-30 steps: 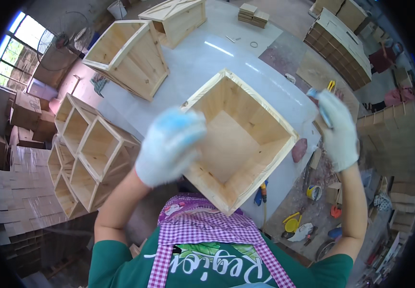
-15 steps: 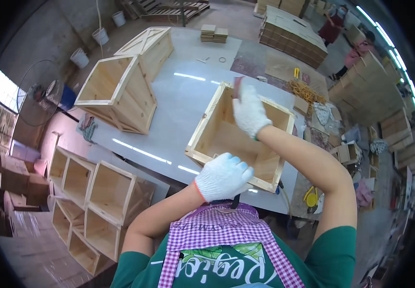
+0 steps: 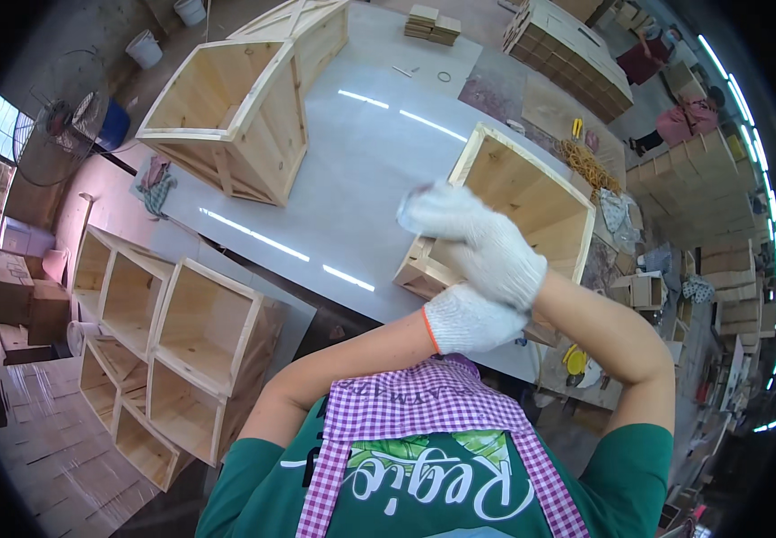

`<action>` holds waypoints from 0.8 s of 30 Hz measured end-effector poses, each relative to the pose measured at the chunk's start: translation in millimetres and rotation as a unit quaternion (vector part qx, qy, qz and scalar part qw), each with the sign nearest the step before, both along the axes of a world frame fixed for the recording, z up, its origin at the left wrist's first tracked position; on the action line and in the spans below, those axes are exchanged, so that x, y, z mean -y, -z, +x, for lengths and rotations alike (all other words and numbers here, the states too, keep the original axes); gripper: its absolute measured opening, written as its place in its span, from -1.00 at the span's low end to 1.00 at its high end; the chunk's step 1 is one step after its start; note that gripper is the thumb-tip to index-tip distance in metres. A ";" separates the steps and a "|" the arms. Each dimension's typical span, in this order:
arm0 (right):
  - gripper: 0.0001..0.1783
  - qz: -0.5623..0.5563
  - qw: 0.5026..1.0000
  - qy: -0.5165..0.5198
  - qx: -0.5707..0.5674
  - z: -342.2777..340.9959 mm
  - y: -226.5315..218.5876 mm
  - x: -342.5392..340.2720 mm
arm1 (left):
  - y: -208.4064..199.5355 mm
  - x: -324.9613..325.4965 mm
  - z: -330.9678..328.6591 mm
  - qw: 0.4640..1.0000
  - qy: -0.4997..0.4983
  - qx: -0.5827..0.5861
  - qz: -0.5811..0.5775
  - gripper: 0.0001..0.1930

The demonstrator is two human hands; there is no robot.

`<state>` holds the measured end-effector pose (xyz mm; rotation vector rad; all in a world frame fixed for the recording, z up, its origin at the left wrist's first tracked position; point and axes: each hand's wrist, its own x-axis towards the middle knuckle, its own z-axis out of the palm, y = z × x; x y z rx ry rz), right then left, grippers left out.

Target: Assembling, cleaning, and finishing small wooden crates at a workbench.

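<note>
Pale pine box (image 3: 531,193): sits on the table (image 3: 361,166), mouth facing up, right in front of the person; this is the piece being worked. All places below are from it.
Right hand (image 3: 487,247): white glove, motion-blurred, crossing above the box's left corner, fingertips out past the left rim. Whether it touches the wood, cannot tell.
Right fingers: look bent and together on a dark reddish piece (image 3: 420,190); only an edge shows.
Left hand (image 3: 469,321): at the box's near side, wrist bent, partly under the right hand. Finger state: cannot tell, they're covered.
Change: half a second ago the right hand was up over the box's far part; now it's at the left corner, arms crossing. Left hand is at the near side both times. View swung too, so can't say if the box itself shifted.
Meaning: my read, the rubbing has gone from the far rim to the left rim, left hand steadying.
Open crate (image 3: 271,134): left of the box, well apart, same table.
Stacked crates (image 3: 200,336): left of the box and nearer the person, open fronts showing.
Wood tiles (image 3: 431,25): beyond the box, small pile at the table's far end.
Yellow cord (image 3: 592,168): heaped just right of the box.
Co-workers: two, well beyond the box, far right.
</note>
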<state>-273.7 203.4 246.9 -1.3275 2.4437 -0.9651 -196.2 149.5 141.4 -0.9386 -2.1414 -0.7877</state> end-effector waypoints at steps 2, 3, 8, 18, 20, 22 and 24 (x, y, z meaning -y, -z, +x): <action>-0.46 -0.020 0.995 -0.093 0.022 8.4 -6.2 0.0 | -1.3 -0.9 0.3 0.995 -0.020 -0.062 0.077 -0.74; -0.42 -0.055 0.998 -0.032 0.003 -5.7 -8.1 -4.5 | -11.4 5.3 4.9 1.000 0.009 0.021 -0.016 -0.77; -0.32 -0.043 0.995 -0.076 -0.045 22.3 -6.2 0.8 | 36.4 -36.5 10.7 0.974 0.065 0.119 0.183 -0.76; -0.58 0.259 0.916 -0.048 -0.301 -99.7 11.0 -29.1 | -31.5 16.1 12.6 0.948 0.125 0.213 -0.201 -0.74; -0.57 0.003 0.977 -0.157 -0.144 -25.2 4.5 19.8 | 10.1 4.3 11.1 0.987 0.074 0.138 -0.029 -0.70; -0.61 0.003 0.956 -0.287 0.060 24.1 -32.2 22.6 | 20.6 -9.1 12.8 0.992 0.043 0.099 0.061 -0.67; -0.60 -0.002 0.962 -0.271 -0.013 12.6 -56.0 28.5 | 22.3 -19.7 13.6 0.966 0.083 0.135 0.203 -0.68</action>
